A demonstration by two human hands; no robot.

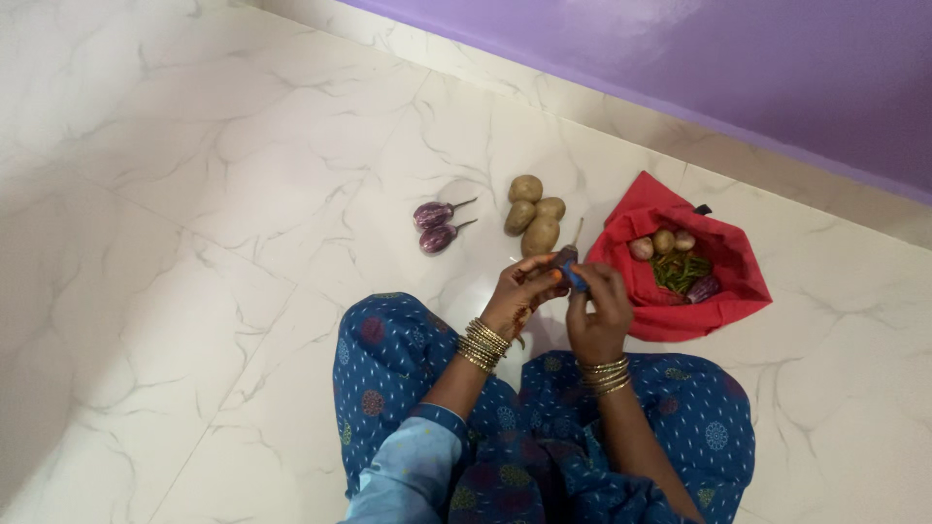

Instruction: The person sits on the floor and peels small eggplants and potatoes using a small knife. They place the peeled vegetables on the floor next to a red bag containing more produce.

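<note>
Two hands meet over the lap of a person sitting on the pale marble floor (194,194), knees spread under blue patterned cloth. The left hand (519,291) is closed round a small dark brinjal (565,257), gripping its body from the seven o'clock side so that the stalk end stays free. The right hand (597,311) is wrapped on a blue-handled tool (576,279), probably a peeler or small knife, though the blade is too small to make out; it touches the brinjal from the five o'clock side. Held this way, close to the body and above the knees, the vegetable seems steadied by one hand while the other works on it.

The brinjal's long axis runs roughly from six to twelve o'clock, leaning a little toward one, with its thin stalk pointing up and away from the person toward the purple wall (680,58).

At about eleven o'clock from the hands, two more striped purple brinjals (435,225) lie side by side on the floor, stalks pointing to three o'clock. At twelve o'clock, four potatoes (534,218) sit in a touching cluster. At three o'clock, an open red cloth bag (680,262) lies within easy reach, its mouth spread wide, holding small onions, green beans or chillies and another brinjal.
</note>
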